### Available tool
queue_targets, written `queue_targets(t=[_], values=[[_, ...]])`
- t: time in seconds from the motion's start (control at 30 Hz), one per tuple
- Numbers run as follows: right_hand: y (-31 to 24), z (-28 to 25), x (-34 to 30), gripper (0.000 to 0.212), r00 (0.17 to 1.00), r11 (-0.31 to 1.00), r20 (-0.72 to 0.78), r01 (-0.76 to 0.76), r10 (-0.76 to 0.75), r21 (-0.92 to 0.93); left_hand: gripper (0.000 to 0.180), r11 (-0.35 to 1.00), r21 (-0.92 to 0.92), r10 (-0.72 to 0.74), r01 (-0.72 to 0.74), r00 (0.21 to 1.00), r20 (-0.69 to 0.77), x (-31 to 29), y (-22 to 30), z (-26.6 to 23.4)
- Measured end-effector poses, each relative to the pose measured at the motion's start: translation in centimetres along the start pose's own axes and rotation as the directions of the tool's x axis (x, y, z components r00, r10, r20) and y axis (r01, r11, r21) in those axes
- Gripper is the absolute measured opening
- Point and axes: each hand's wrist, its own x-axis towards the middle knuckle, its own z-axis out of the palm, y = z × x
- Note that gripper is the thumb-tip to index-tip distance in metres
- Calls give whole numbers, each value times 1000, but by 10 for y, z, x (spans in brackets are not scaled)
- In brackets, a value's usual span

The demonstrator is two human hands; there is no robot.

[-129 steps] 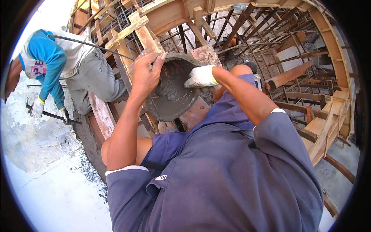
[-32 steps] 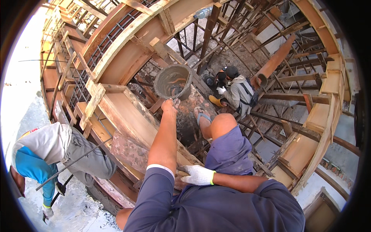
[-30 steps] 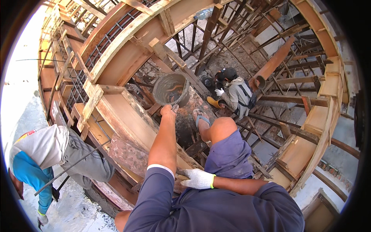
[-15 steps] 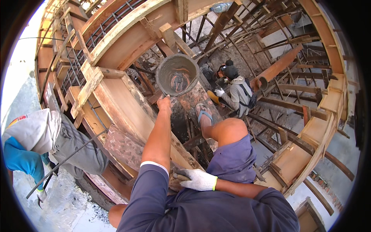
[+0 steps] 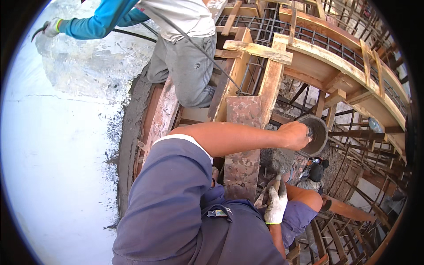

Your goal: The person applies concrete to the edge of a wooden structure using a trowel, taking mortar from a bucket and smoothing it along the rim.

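My left hand [image 5: 295, 135], bare, grips the near rim of a round, mortar-coated bucket [image 5: 319, 140]. The bucket is tipped, and its inside is only partly visible past my fingers. Below it lies a lump of wet grey mortar [image 5: 282, 160]. My right hand [image 5: 276, 203], in a white knitted glove, is closed beside my right knee on a short piece of wood [image 5: 277, 182] that looks like a handle. Its far end meets the mortar, so I cannot tell whether it belongs to a trowel. A mortar-stained plank [image 5: 242, 170] runs under my left forearm.
At upper left a person [image 5: 181, 57] in grey trousers leans over a pale slab [image 5: 66, 145], a dark tool in one gloved hand. Another person [image 5: 314, 172] is lower down among timber props. Curved formwork [image 5: 340, 66] holds rebar [image 5: 322, 37]. A thin bar [image 5: 194, 46] slants past the first person.
My view has swung left, bringing the slab and the nearby person further into sight. The bucket in my left hand has tipped. Grey mortar now shows near my right hand.
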Motion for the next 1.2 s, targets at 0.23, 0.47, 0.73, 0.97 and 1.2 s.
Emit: queue_targets(t=[0.23,0.47,0.73,0.97,1.2], values=[[-72,59,-40,61,882,863,59,469,-467,-189,56,879,-471,-57,-72,965,-254,-172,-26,24],[-108,148,-104,63,727,577,398,687,-560,-441,50,427,-805,37,-411,898,-439,-269,-12,-13],[-91,187,-147,58,661,425,532,750,-530,-508,40,102,-731,-368,-675,657,-658,-386,-141,-104],[-21,87,-72,44,830,241,431,526,-353,-816,39,681,-732,-710,-35,-275,-648,-457,-497,-81],[24,58,-54,45,932,16,333,339,-142,-941,39,363,-922,-763,135,-525,-377,-565,-669,-69]])
